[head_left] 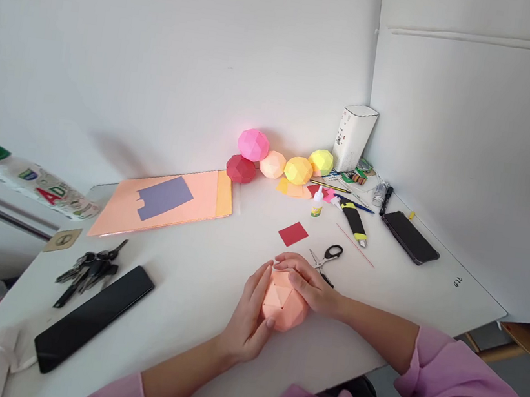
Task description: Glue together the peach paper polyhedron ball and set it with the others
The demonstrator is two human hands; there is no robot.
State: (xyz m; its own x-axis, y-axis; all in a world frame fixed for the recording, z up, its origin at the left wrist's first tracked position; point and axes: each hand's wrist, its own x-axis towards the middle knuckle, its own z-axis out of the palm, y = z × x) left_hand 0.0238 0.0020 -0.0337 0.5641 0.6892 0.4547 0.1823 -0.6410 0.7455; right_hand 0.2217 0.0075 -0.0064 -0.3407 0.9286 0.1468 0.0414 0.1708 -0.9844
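A peach faceted paper ball (286,302) rests between my two hands near the front of the white table. My left hand (249,317) wraps its left side, with the thumb on the lower face. Across the top and right side of the ball curves my right hand (305,282). The ball's underside is hidden. Just beyond the right hand lie black-handled scissors (330,254), partly covered by that hand. A small red paper rectangle (293,233) lies a little farther back.
Several coloured paper balls (273,164) stand by the wall. Behind the scissors are a glue bottle (317,204) and a cutter knife (354,222). A phone (410,237) lies right; peach paper sheets (161,204), keys (92,270), a black slab-like device (93,319) and a bottle (37,183) lie left.
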